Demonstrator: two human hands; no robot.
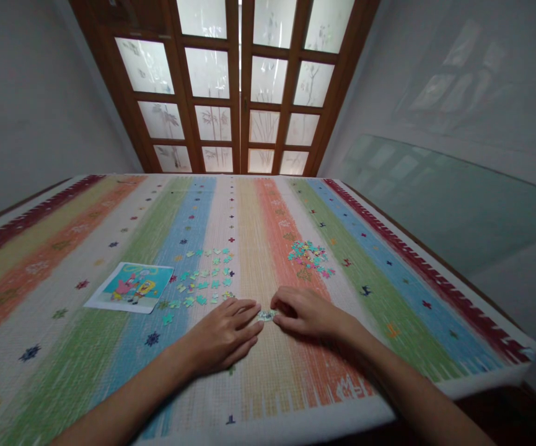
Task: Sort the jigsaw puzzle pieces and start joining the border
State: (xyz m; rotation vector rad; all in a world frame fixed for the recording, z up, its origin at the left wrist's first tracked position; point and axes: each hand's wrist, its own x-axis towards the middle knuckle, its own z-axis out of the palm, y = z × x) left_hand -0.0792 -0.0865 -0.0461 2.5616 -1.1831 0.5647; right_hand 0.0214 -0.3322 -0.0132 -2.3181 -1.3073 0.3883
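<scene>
A small strip of jigsaw puzzle pieces (pixel 266 316) lies on the striped tablecloth between my hands. My left hand (pixel 228 334) rests flat with its fingers stretched out, the fingertips touching the left end of the strip. At the right end, my right hand (pixel 307 313) has thumb and fingers curled in a pinch on a puzzle piece, mostly hidden by the fingertips. Loose green and teal puzzle pieces (pixel 201 285) are spread in rough rows beyond my left hand. Past my right hand sits a denser pile of mixed-colour pieces (pixel 311 257).
A cartoon reference picture (pixel 131 288) lies flat left of the spread pieces. The striped tablecloth (pixel 256 378) covers the wide table, whose front edge is close to me. Behind stands a wooden door with glass panes (pixel 212 74); a glass sheet (pixel 435 192) leans at the right wall.
</scene>
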